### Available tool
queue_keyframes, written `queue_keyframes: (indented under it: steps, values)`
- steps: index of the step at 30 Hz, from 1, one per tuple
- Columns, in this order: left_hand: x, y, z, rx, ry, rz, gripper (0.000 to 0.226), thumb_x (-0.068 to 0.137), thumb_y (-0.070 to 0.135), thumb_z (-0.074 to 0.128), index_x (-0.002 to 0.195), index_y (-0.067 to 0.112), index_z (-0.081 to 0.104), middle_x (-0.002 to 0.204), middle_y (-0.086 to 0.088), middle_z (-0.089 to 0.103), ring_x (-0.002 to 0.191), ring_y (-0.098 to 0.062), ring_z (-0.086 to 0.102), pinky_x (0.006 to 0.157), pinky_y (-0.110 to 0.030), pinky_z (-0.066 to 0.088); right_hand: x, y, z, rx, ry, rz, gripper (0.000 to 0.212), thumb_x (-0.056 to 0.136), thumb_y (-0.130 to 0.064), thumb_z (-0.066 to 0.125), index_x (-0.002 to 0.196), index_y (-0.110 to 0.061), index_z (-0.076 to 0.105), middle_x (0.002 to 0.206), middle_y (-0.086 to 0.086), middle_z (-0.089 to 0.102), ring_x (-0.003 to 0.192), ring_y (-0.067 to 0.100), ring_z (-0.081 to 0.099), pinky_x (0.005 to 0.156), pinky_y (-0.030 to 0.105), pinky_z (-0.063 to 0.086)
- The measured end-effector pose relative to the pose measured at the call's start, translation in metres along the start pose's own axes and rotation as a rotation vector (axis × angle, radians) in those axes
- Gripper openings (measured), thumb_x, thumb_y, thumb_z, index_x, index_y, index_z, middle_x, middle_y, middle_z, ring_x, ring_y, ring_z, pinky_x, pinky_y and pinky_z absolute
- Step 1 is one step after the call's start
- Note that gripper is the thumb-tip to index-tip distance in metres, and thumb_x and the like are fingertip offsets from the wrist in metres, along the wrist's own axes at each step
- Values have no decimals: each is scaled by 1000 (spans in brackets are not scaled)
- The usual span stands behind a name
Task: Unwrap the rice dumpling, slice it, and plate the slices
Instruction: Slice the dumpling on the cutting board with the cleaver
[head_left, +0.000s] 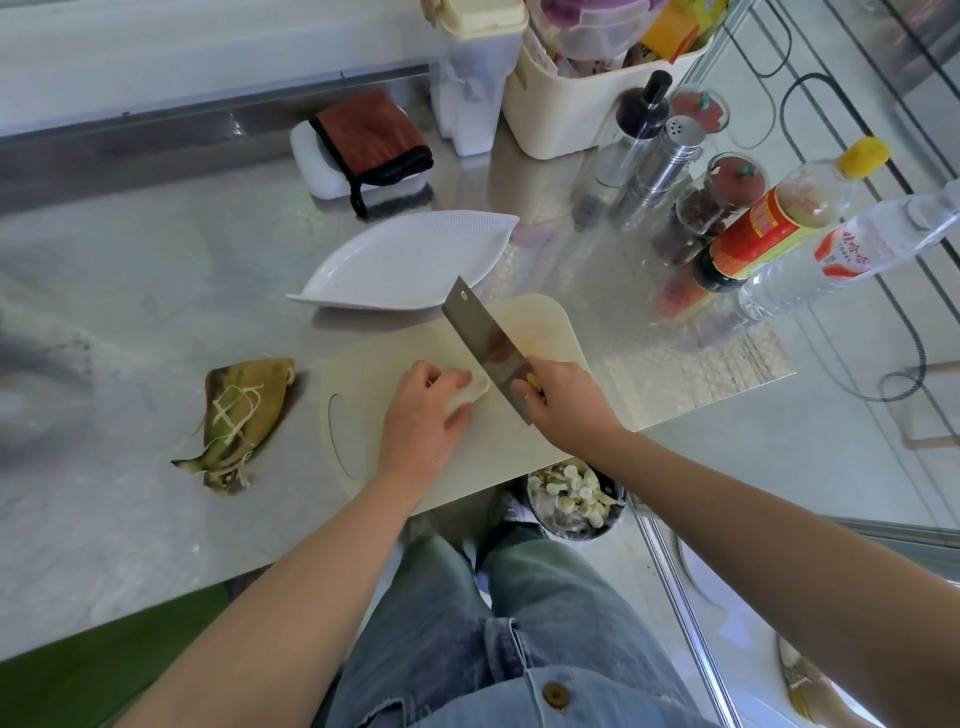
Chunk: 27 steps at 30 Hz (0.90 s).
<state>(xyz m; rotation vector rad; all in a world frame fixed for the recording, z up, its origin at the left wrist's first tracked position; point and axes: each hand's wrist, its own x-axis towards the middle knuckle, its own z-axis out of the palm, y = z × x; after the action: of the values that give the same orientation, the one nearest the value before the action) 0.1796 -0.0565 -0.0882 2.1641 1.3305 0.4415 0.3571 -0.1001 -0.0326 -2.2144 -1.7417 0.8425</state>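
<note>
The pale, unwrapped rice dumpling (474, 391) lies on the cream cutting board (540, 322). My left hand (422, 415) grips it from the left, fingers curled over it, hiding most of it. My right hand (563, 410) grips the handle of a steel cleaver (485, 345), whose blade stands on the board right against the dumpling's right end. The discarded green-brown leaf wrapper with its white string (240, 415) lies on the counter left of the board. A white leaf-shaped plate (400, 260) sits just behind the board, with nothing on it.
Behind right stand seasoning jars (717, 197), a metal shaker (660, 161), a sauce bottle (769, 228) and a clear plastic bottle (841, 249). A brown cloth on a white box (363, 140) and a cream basket (571, 104) sit at the back. A bin of scraps (571, 499) is below the counter edge.
</note>
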Motion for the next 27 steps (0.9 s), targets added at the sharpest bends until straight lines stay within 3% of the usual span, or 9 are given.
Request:
queue_keyframes:
  steps: [11, 17, 23, 27]
  values:
    - [-1, -1, 0, -6, -1, -10, 33, 80, 16, 72, 113, 18, 65, 96, -2, 49, 86, -19, 50, 71, -29, 46, 3, -2, -8, -37, -53, -4, 18, 96, -22, 48, 80, -16, 43, 70, 3, 49, 63, 24, 46, 48, 28, 27]
    - [-2, 0, 3, -20, 8, -22, 33, 80, 18, 73, 112, 20, 65, 95, -3, 50, 86, -22, 51, 70, -36, 48, 2, 3, 13, -89, -109, 22, 22, 95, -26, 47, 97, -6, 54, 92, 16, 64, 84, 37, 58, 67, 39, 47]
    - [-5, 2, -1, 54, 57, -17, 38, 80, 30, 71, 116, 24, 61, 97, -1, 54, 85, -20, 55, 60, -32, 48, 1, 2, 3, -60, -36, -14, 20, 96, -24, 47, 90, -6, 54, 86, 14, 63, 78, 34, 57, 60, 35, 40]
    - [-9, 0, -4, 79, 92, -4, 27, 80, 25, 71, 107, 21, 65, 93, -2, 56, 81, -20, 56, 57, -27, 42, 3, -1, -9, -63, -9, -30, 24, 96, -25, 46, 97, -4, 59, 86, 13, 64, 75, 32, 56, 59, 32, 37]
